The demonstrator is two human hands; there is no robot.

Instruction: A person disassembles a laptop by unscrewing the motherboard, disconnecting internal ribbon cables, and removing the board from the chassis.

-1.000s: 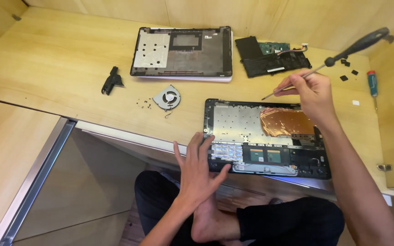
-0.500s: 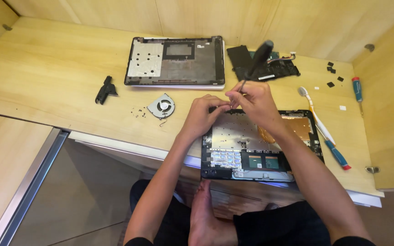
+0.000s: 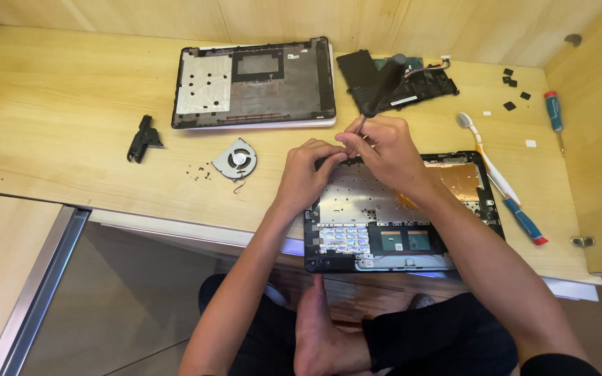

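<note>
Pale wooden surface (image 3: 71, 90) filled the view from above, with a person seated at its near edge. Both hands met over the far rim of an opened laptop chassis (image 3: 398, 216). The right hand (image 3: 384, 150) was pinched around a black-handled screwdriver (image 3: 382, 87) — its handle leaned away and to the right, its tip hidden down between the fingers. The left hand (image 3: 308, 167) touched the same spot, fingertips closed together; whether it held anything could not be told. Farther back lay a detached bottom cover (image 3: 256, 83) and a black battery pack (image 3: 398, 80). A cooling fan (image 3: 235, 159) and loose screws (image 3: 198, 172) sat left — a toothbrush (image 3: 499, 179) right.
</note>
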